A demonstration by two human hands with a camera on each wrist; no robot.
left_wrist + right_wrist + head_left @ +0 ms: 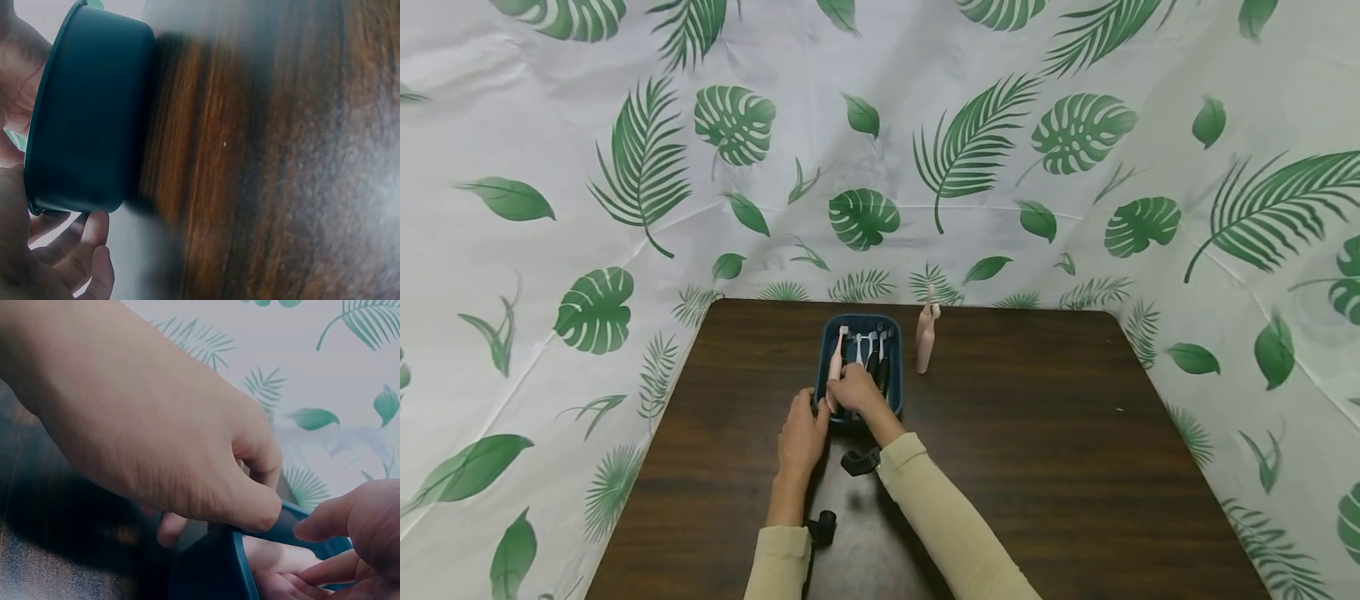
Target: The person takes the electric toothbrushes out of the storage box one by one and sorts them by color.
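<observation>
A dark blue plastic bin (858, 322) is sitting toward the far edge of the dark wooden counter (1037, 467), roughly midway between its left and right edges; it is holding several electric toothbrushes lying lengthwise, among them a pink toothbrush (836, 360) along the bin's left side and darker ones to its right; another pink toothbrush handle (925, 337) is standing upright on the counter just beside the bin's right wall, apart from it

The right hand (855, 389) is reaching into the near end of the bin, its fingers curling around the lower part of the pink toothbrush, so it appears to be gripping the handle, though the exact contact is hidden by the knuckles; the right wrist view is showing the same hand curled over the bin's rim (284, 522); the left hand (802, 435) is resting against the bin's near-left corner, fingers loosely bent and touching the wall (87, 112) rather than closing round it, seemingly steadying it

The toothbrush is looking light, rigid and smooth-skinned, so probably a little slippery; the thick lower handle is the sensible place to take hold, since the slim neck and bristle head are the more delicate end; the bin itself is seeming light enough to slide on the polished counter, so bracing its wall is making sense

Two small black objects (859, 461) (823, 527) near the wrists are sitting over the counter's near half; a leaf-print sheet (550, 250) is surrounding the counter
</observation>
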